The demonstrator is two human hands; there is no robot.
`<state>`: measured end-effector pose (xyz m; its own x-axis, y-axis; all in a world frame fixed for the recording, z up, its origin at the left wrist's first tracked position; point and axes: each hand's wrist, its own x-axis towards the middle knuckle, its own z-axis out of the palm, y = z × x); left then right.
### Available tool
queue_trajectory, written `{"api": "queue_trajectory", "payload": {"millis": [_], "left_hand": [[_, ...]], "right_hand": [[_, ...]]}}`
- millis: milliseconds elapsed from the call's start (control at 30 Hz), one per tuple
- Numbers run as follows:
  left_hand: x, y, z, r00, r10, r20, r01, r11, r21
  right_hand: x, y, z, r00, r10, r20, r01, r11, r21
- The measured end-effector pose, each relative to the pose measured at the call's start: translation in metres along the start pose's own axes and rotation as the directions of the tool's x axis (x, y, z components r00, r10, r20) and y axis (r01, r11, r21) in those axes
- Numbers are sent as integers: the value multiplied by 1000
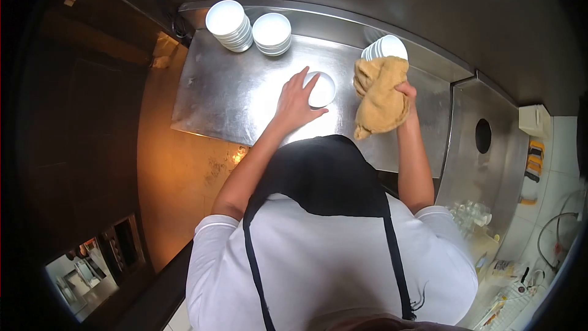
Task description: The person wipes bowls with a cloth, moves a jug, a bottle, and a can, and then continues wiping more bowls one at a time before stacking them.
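Observation:
A single white bowl [323, 91] sits on the steel counter in front of me. My left hand [296, 103] reaches over its left side, fingers spread, one fingertip overlapping the bowl and the thumb by its near edge. My right hand [407, 93] is closed on a tan cloth [383, 101], which hangs in loose folds. Behind the cloth stands a stack of white bowls [390, 47], its lower part hidden by the fabric.
Toward the back left are a tall stack of white bowls [228, 21] and a shorter bowl stack [272, 32]. A raised ledge [318, 9] runs along the back of the steel counter [211, 95]. To the right, another steel surface [474, 171] has a round hole [483, 136] and clear glasses [470, 216].

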<state>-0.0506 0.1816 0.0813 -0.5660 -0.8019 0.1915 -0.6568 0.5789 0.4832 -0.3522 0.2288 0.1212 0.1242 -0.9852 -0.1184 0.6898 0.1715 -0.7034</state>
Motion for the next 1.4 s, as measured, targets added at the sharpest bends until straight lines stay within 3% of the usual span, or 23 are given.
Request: {"api": "queue_trajectory", "payload": {"millis": [33,233,333,433,633,733,933,967,1033,1100,1133,1200,1233,1267,1333,1400], "left_hand": [[8,5,4,998,61,-22,-60,998,31],[41,13,17,984,-14,179,-24,979,205],[47,13,17,981,-35,192,-5,979,205],[48,6,19,995,-9,102,-7,988,153],[54,14,26,983,-38,181,-22,948,318],[56,17,25,981,-68,181,8,950,313],[61,19,12,991,-123,-52,125,992,21],[61,20,4,990,-117,-76,117,993,-5],[65,5,-4,974,-227,5,217,925,-312],[64,12,-21,926,-342,158,369,745,-556],[59,13,-20,954,-270,127,288,722,-629],[52,17,-11,991,-122,55,121,643,-756],[53,24,-4,996,-87,-8,54,681,-730],[48,25,-6,996,-80,-26,34,664,-747],[37,47,-37,994,-74,-80,-16,630,-777],[31,50,-48,968,-25,-251,-155,726,-670]], "right_hand": [[-10,0,-4,1000,-13,-20,14,999,36],[-51,40,-26,980,40,-197,-77,979,-189],[-57,59,-22,967,49,-251,-85,988,-132],[-55,75,-18,950,-12,-312,-43,985,-169],[-46,95,-16,934,-83,-346,7,976,-217],[-45,105,-21,925,-87,-370,12,979,-201],[-53,110,-18,931,-131,-340,28,956,-292],[-56,110,-16,917,-202,-344,60,923,-381],[-55,102,-6,883,-346,-317,125,824,-552],[-48,84,20,789,-613,-34,366,514,-776],[-45,72,43,708,-695,126,459,318,-829],[-32,48,86,669,-627,399,529,25,-848],[-21,42,97,619,-634,463,590,-14,-808],[-11,40,98,587,-663,464,637,25,-771],[5,28,102,658,-652,377,697,337,-633],[18,40,91,886,-453,100,463,850,-250]]}}
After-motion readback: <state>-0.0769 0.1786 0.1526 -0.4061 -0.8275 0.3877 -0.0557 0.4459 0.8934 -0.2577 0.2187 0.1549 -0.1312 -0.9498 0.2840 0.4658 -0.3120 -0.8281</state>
